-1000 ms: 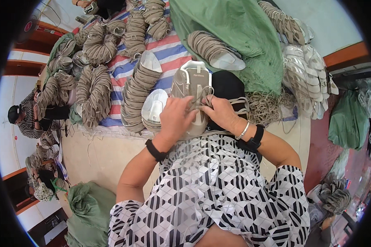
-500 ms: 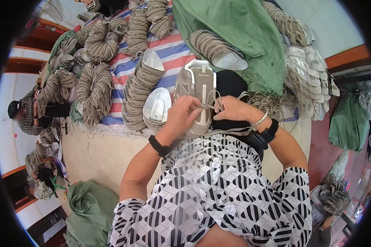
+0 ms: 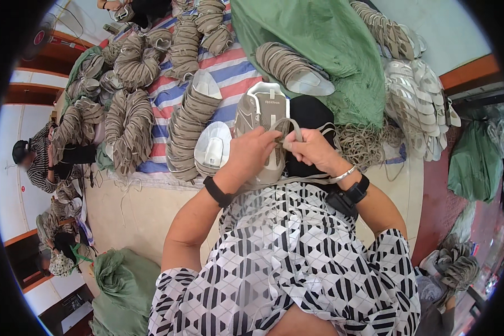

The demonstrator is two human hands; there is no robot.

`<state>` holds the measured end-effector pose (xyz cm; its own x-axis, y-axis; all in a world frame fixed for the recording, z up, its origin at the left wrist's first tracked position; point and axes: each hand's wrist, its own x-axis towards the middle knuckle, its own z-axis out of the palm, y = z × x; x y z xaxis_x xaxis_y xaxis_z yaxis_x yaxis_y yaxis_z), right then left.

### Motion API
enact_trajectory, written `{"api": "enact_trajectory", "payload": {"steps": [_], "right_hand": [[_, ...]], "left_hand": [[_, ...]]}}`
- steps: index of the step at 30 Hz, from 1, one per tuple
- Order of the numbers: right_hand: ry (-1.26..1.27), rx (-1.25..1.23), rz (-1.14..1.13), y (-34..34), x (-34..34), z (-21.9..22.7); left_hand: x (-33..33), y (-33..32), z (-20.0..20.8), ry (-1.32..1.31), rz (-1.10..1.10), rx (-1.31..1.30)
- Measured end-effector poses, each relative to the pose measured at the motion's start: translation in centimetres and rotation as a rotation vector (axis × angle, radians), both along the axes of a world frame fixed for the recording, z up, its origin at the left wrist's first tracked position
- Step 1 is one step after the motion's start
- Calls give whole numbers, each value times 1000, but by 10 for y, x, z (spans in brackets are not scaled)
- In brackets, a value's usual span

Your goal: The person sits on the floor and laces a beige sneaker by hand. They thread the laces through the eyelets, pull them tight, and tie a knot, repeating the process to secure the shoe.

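A beige shoe upper (image 3: 272, 106) with white trim lies in front of me, its tongue facing up. My left hand (image 3: 252, 150) is closed over its left side, with the fingertips pinching the beige shoelace (image 3: 289, 123) at the eyelets. From the right, my right hand (image 3: 312, 150) pinches the same lace close to the left fingertips. A loop of lace stands up between the two hands. More lace trails below, across my lap. Both hands hide the middle of the upper.
Left of the upper are a single upper with a white insert (image 3: 213, 147) and a curved stack of nested uppers (image 3: 191, 131). Bundled laces (image 3: 364, 144) lie at right, beside a green sheet (image 3: 341, 61). Co-workers sit at far left, one in a striped shirt (image 3: 39, 159).
My hands have drawn closer together over the upper. The right hand has shifted left, and the lace now rises in a loop between the fingers.
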<state>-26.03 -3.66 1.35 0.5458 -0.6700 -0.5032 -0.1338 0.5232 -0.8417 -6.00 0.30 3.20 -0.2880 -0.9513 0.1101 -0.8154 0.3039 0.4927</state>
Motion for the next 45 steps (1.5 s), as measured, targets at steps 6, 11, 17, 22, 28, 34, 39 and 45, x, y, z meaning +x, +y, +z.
{"api": "enact_trajectory", "payload": {"steps": [6, 11, 17, 22, 28, 34, 39, 45], "right_hand": [[147, -144, 251, -9, -5, 22], [82, -107, 303, -61, -27, 41], [40, -69, 224, -92, 14, 33], [-408, -125, -262, -142, 20, 44], [42, -1611, 290, -134, 27, 40], [-179, -513, 245, -94, 25, 134], [68, -469, 185, -98, -4, 131], [89, -410, 144, -79, -9, 85]], "left_hand": [[1, 4, 3, 28, -15, 50], [5, 16, 4, 93, -24, -43], [8, 33, -3, 132, 266, 28], [11, 34, -9, 118, 239, 18], [16, 26, -19, 199, 209, 25], [22, 24, -25, 259, 235, 50], [11, 23, -1, -6, 64, -153], [-7, -6, -3, -337, -181, -169]]}}
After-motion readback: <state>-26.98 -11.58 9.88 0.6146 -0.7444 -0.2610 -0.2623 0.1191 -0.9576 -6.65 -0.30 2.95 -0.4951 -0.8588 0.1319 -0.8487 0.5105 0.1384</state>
